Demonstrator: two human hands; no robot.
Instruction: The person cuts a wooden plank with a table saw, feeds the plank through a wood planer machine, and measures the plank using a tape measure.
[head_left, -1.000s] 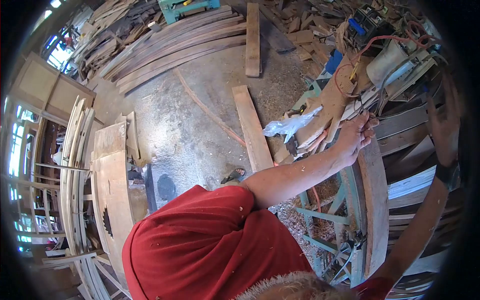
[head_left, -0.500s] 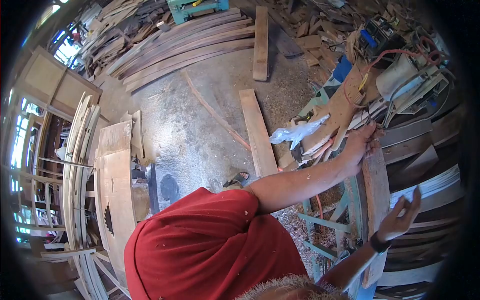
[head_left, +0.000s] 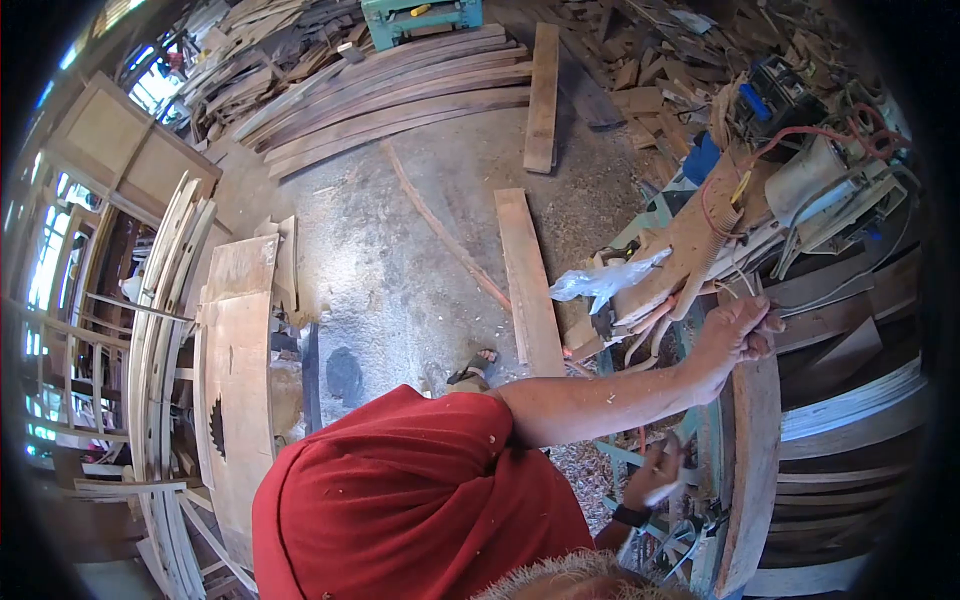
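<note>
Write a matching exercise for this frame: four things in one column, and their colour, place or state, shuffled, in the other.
1. Shirt | A. worn just behind the lower hand
2. Plastic bag | B. on a foot
3. Sandal | C. red
4. Wristband | D. whitish and crumpled

Pairs: 1-C, 2-D, 3-B, 4-A

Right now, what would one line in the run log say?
left hand: at end of wooden board, grip unclear | right hand: by green stand, blurred | plastic bag: near corrugated hose
</note>
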